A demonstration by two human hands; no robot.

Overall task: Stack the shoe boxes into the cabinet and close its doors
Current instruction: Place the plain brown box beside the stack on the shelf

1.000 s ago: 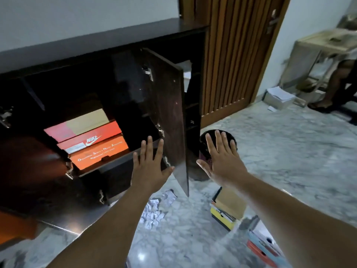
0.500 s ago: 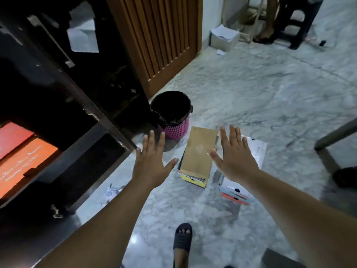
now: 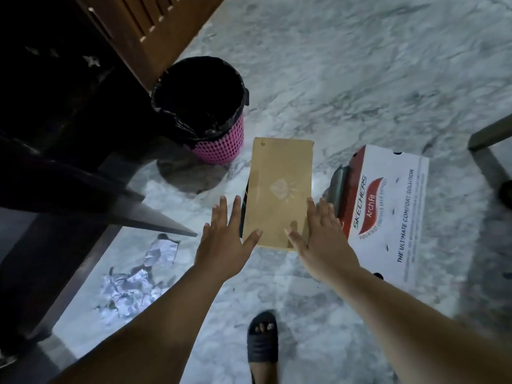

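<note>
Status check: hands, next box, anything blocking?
Left hand and right hand open, either side of the brown box, no grip yet. White box waits beside it. Open cabinet door juts close on the left.

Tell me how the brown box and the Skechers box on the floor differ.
The brown box is plain kraft with one faint emblem; the Skechers box is white with red and printed text. The brown box looks narrower, the Skechers box wider. Open hands flank the brown box; the Skechers box lies beside the right hand. Both lie lid-up on the marble floor.

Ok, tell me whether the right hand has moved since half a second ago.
Yes. The right hand has moved left off the white box to the brown box's right edge.
</note>
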